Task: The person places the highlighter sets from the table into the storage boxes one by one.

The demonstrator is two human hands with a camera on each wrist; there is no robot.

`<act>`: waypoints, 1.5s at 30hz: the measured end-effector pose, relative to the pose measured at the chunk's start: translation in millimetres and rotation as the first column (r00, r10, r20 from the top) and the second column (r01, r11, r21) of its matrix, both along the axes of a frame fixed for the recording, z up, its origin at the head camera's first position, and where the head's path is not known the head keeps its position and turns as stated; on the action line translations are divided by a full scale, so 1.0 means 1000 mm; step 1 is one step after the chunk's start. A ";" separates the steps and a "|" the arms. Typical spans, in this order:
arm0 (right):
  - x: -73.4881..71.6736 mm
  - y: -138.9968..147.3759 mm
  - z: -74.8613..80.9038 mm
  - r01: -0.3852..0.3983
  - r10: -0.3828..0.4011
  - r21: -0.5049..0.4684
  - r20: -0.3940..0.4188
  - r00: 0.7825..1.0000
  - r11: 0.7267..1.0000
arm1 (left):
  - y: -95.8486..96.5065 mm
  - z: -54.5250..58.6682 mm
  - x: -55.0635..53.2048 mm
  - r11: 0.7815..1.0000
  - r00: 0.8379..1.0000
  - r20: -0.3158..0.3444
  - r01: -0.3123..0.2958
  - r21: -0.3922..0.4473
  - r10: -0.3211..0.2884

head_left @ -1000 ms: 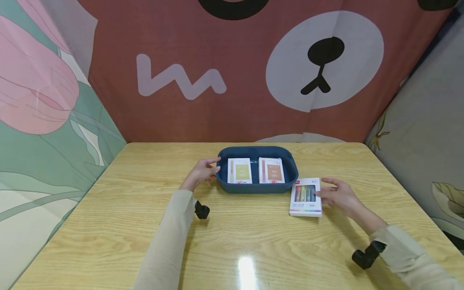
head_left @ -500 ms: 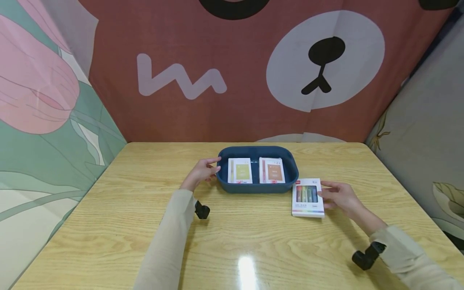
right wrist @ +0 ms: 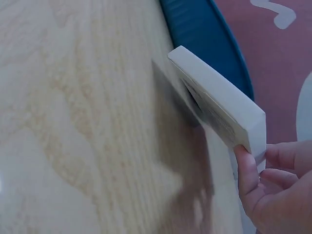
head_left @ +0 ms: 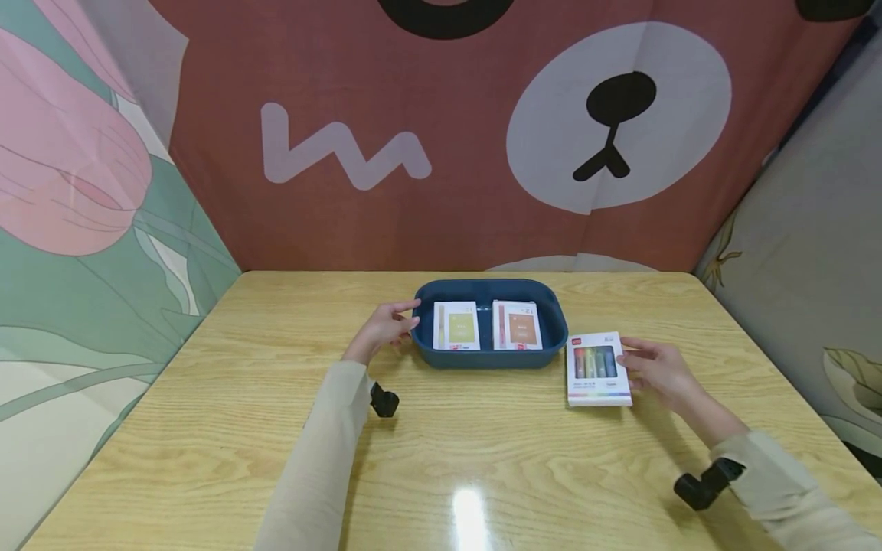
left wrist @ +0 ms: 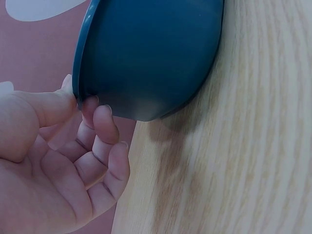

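A dark blue two-compartment storage tray point(head_left: 492, 360) stands at the back of the table. My left hand point(head_left: 382, 327) pinches its left rim; in the left wrist view the thumb lies over the rim point(left wrist: 78, 63) and the other fingers curl beneath. Just right of the tray, my right hand point(head_left: 658, 371) grips the right edge of a white crayon box point(head_left: 599, 392) between thumb and fingers. Coloured sticks show through the box's window. In the right wrist view the box point(right wrist: 219, 92) is tilted above the table, its shadow below.
In the tray's left compartment lies a white box with a yellow-green panel point(head_left: 462, 327). Its right compartment has a white box with an orange-brown panel point(head_left: 522, 329). Wood-grain table point(head_left: 441, 444) spreads in front, and a bear-print cloth point(head_left: 386, 222) hangs behind.
The crayon box has shifted right, away from the tray's front right corner, and up slightly, with my right hand moving along. My left hand stays on the tray's rim.
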State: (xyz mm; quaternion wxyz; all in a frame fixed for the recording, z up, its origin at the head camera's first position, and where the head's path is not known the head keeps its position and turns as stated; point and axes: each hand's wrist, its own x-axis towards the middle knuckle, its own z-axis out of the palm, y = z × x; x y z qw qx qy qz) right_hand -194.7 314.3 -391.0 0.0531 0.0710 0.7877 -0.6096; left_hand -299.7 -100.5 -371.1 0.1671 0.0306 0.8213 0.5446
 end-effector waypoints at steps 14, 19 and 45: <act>0.000 0.005 0.038 0.046 -0.056 -0.104 -0.095 0.994 0.994 | 0.000 -0.001 0.000 1.000 1.000 -0.006 0.001 0.000 -0.001; -0.002 0.005 0.046 0.069 -0.083 -0.126 -0.113 0.990 0.990 | 0.000 0.000 0.001 1.000 1.000 -0.002 -0.002 -0.006 0.002; -0.024 -0.029 0.057 0.059 -0.082 -0.170 -0.129 0.988 0.984 | 0.000 0.000 0.002 1.000 1.000 -0.006 0.011 0.009 -0.011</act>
